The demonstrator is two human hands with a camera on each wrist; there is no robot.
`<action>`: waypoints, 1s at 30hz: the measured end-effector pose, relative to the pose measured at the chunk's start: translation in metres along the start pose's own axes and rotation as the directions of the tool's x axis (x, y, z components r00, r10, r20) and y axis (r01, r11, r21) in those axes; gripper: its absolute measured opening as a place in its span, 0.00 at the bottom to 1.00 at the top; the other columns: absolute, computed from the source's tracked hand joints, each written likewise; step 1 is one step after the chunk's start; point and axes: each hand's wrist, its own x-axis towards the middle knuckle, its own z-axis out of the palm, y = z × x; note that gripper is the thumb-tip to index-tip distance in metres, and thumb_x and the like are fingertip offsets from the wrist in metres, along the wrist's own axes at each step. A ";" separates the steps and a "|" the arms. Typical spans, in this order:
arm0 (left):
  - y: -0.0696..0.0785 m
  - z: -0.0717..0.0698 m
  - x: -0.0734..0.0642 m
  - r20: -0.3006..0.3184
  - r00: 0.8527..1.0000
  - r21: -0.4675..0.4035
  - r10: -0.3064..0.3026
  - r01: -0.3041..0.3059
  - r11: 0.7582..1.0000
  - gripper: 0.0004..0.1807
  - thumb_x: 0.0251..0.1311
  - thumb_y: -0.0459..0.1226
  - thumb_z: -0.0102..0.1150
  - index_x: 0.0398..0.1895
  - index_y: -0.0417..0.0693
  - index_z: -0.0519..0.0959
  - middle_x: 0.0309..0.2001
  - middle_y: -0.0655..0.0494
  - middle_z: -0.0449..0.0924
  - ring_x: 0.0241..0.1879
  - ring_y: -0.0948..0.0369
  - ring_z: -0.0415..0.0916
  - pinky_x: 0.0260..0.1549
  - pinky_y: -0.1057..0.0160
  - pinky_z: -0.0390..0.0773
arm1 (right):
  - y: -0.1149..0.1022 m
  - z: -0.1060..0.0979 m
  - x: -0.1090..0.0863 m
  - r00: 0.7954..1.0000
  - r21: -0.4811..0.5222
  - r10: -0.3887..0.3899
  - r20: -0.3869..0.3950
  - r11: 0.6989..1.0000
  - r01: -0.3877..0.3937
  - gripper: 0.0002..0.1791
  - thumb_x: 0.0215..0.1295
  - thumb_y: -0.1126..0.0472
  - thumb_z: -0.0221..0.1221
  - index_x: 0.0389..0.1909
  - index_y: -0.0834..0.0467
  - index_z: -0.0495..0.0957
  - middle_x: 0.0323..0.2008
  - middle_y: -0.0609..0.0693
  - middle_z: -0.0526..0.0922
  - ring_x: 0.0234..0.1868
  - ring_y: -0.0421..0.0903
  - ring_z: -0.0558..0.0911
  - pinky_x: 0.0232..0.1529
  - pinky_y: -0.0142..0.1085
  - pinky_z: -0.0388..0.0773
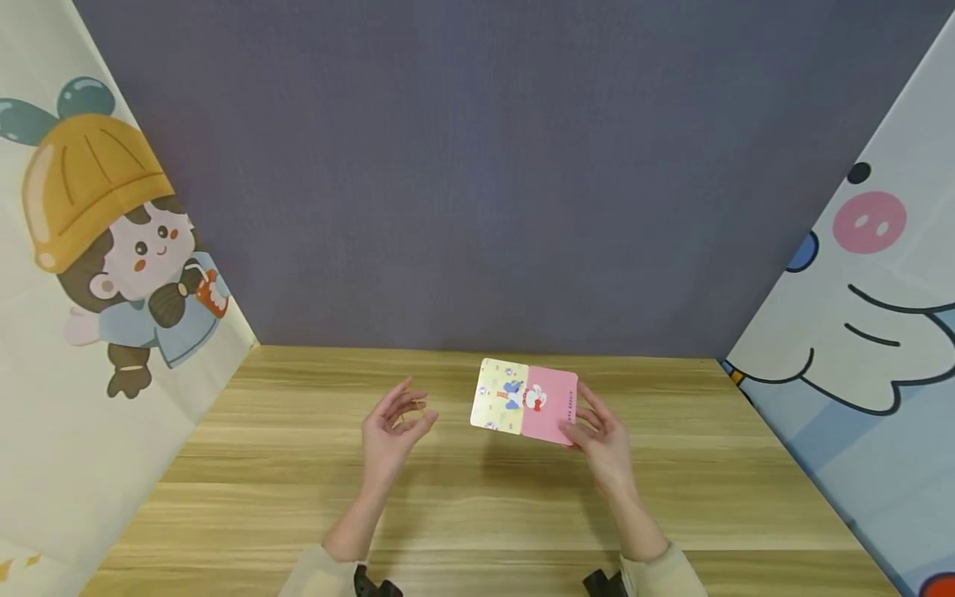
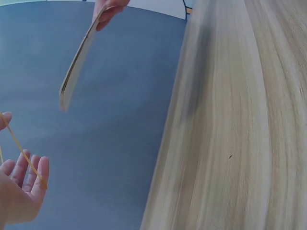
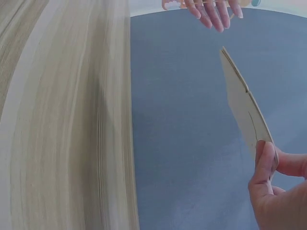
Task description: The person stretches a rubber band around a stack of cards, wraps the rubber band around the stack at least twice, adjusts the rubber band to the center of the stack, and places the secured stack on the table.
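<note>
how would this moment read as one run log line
left hand: rubber band stretched across fingers | right hand: pinches booklet edge | booklet: raised above table

A pale cream left sleeve (image 1: 317, 574) and a matching right sleeve (image 1: 664, 572) are worn, with the left hand (image 1: 390, 429) and the right hand (image 1: 603, 441) bare, and by the inner sleeve edges a small, blocky black piece (image 1: 375, 584) and another black piece (image 1: 603, 584) like it can be partly seen.

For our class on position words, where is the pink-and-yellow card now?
In the head view, the card is just right of centre, raised above the table, its right edge held by the right hand, with the left hand apart on its left.
</note>
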 end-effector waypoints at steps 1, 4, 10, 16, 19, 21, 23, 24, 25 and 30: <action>0.007 0.003 -0.001 0.002 1.000 0.016 -0.004 0.004 1.000 0.31 0.43 0.24 0.64 0.54 0.34 0.67 0.45 0.34 0.72 0.41 0.53 0.73 0.34 0.64 0.78 | -0.004 0.003 -0.001 1.000 -0.005 0.027 -0.011 1.000 -0.027 0.36 0.49 0.77 0.58 0.62 0.63 0.60 0.34 0.51 0.78 0.29 0.42 0.81 0.23 0.31 0.78; 0.020 0.009 -0.003 0.016 1.000 0.078 -0.011 0.010 0.997 0.32 0.40 0.20 0.63 0.54 0.32 0.66 0.46 0.37 0.70 0.43 0.49 0.69 0.36 0.59 0.78 | -0.009 0.009 -0.002 0.998 -0.011 0.062 -0.020 0.998 -0.062 0.35 0.49 0.80 0.56 0.62 0.63 0.60 0.34 0.51 0.78 0.28 0.42 0.80 0.24 0.31 0.78; 0.027 0.018 -0.004 0.069 0.997 0.215 0.047 -0.061 0.975 0.36 0.34 0.20 0.67 0.53 0.32 0.65 0.49 0.41 0.67 0.45 0.48 0.65 0.39 0.48 0.74 | 0.002 0.010 0.000 1.000 0.010 -0.002 0.013 1.000 0.002 0.36 0.49 0.78 0.58 0.62 0.63 0.59 0.34 0.52 0.78 0.28 0.42 0.81 0.23 0.32 0.78; 0.026 0.024 -0.006 0.151 0.983 0.326 0.103 -0.148 0.934 0.43 0.28 0.22 0.70 0.55 0.34 0.63 0.49 0.40 0.65 0.48 0.45 0.63 0.41 0.46 0.72 | 0.007 0.014 0.001 1.000 0.028 0.005 0.015 1.000 -0.005 0.37 0.48 0.80 0.56 0.62 0.62 0.59 0.36 0.54 0.77 0.29 0.44 0.81 0.23 0.31 0.78; 0.026 0.026 -0.007 0.191 0.975 0.364 0.116 -0.180 0.914 0.45 0.26 0.23 0.72 0.56 0.34 0.62 0.50 0.39 0.64 0.48 0.45 0.63 0.42 0.48 0.72 | 0.005 0.017 0.001 0.999 0.034 0.041 -0.005 0.999 -0.041 0.37 0.48 0.81 0.55 0.62 0.61 0.60 0.36 0.53 0.76 0.29 0.44 0.80 0.23 0.30 0.78; 0.026 0.028 -0.008 0.211 0.970 0.384 0.122 -0.197 0.902 0.46 0.26 0.25 0.73 0.56 0.34 0.61 0.50 0.39 0.63 0.49 0.47 0.63 0.42 0.49 0.73 | 0.004 0.019 0.000 0.998 0.039 0.063 -0.013 0.997 -0.062 0.37 0.49 0.82 0.54 0.62 0.59 0.60 0.36 0.53 0.76 0.29 0.44 0.80 0.23 0.30 0.78; 0.027 0.030 -0.008 0.227 0.966 0.393 0.127 -0.210 0.895 0.47 0.26 0.27 0.73 0.56 0.34 0.61 0.50 0.39 0.63 0.48 0.47 0.63 0.41 0.50 0.74 | 0.004 0.019 0.000 0.997 0.044 0.072 -0.014 0.996 -0.072 0.37 0.49 0.82 0.53 0.62 0.59 0.60 0.36 0.53 0.76 0.29 0.44 0.80 0.23 0.30 0.78; 0.028 0.030 -0.008 0.234 0.963 0.397 0.131 -0.218 0.892 0.47 0.25 0.28 0.74 0.56 0.33 0.60 0.50 0.38 0.64 0.48 0.46 0.63 0.40 0.50 0.74 | 0.004 0.019 0.000 0.997 0.044 0.074 -0.012 0.996 -0.074 0.37 0.49 0.82 0.53 0.62 0.59 0.60 0.36 0.52 0.76 0.29 0.44 0.80 0.24 0.30 0.78; 0.028 0.031 -0.007 0.240 0.962 0.401 0.131 -0.221 0.889 0.47 0.26 0.29 0.74 0.57 0.34 0.60 0.50 0.39 0.64 0.48 0.46 0.63 0.40 0.51 0.74 | 0.004 0.020 0.000 0.997 0.045 0.073 -0.011 0.996 -0.073 0.37 0.49 0.82 0.53 0.62 0.59 0.60 0.36 0.52 0.76 0.29 0.44 0.80 0.24 0.30 0.78; 0.023 0.033 -0.005 0.254 0.960 0.396 0.119 -0.216 0.893 0.48 0.26 0.30 0.74 0.57 0.34 0.60 0.50 0.39 0.63 0.47 0.46 0.64 0.37 0.50 0.76 | 0.007 0.020 -0.002 0.998 0.034 0.055 0.012 0.998 -0.056 0.37 0.48 0.82 0.54 0.62 0.63 0.59 0.35 0.52 0.77 0.29 0.44 0.80 0.24 0.31 0.78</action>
